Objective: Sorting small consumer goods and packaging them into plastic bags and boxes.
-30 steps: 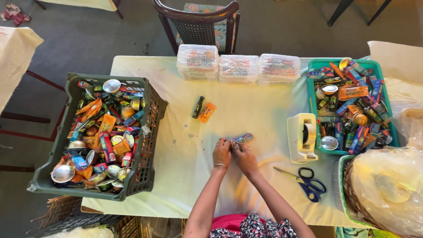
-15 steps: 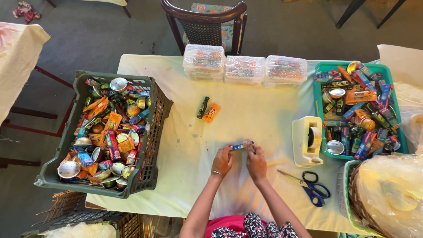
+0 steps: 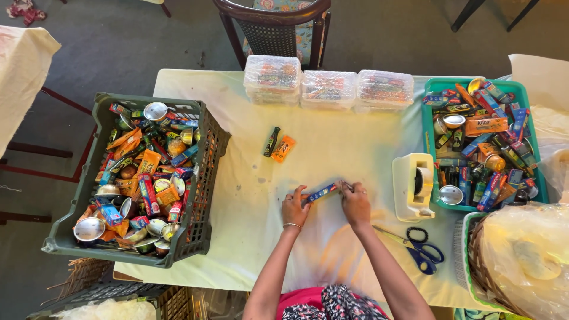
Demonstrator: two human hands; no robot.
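Note:
Both my hands hold a slim blue packet (image 3: 323,192) just above the pale tablecloth (image 3: 237,237) at the table's middle. My left hand (image 3: 294,207) pinches its left end and my right hand (image 3: 355,202) grips its right end. A small dark sachet (image 3: 271,141) and an orange sachet (image 3: 283,149) lie side by side farther back on the cloth. A white tape dispenser (image 3: 414,186) stands just right of my right hand. Blue-handled scissors (image 3: 418,248) lie near the front edge, right of my forearm.
A dark green crate (image 3: 204,195) full of packets and small tins sits at the left. A teal tray (image 3: 428,142) of similar goods is at the right. Three wrapped clear boxes (image 3: 328,89) line the far edge before a wooden chair (image 3: 272,26). A plastic-covered basket (image 3: 521,261) sits front right.
My hands have stayed at the table's middle on the blue packet, turning it slightly. The camera view has shifted a little.

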